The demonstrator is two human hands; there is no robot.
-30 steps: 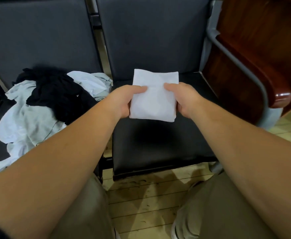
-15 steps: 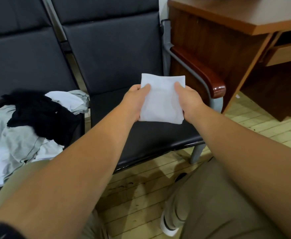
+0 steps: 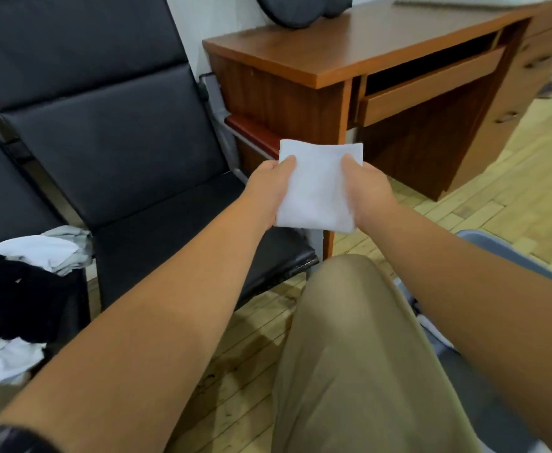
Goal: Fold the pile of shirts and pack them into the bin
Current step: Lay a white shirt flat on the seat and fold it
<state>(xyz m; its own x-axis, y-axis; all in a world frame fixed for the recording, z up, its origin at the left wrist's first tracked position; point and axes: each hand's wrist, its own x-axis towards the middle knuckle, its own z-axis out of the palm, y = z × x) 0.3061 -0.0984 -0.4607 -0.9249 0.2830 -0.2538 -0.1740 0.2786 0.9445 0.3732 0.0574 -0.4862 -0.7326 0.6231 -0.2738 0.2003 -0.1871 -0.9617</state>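
Head view: white shirt [image 3: 317, 188], folded square

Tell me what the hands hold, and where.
A folded white shirt: the left hand grips its left edge, the right hand its right edge.

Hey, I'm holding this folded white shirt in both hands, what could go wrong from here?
1. The folded white shirt is pinched only at its sides by the left hand and right hand, in the air over the wooden floor. The fold may sag open, or the shirt may drop.
2. The grey-blue container at the right, possibly the bin, is mostly hidden under the right arm, so placing the shirt could be half blind.
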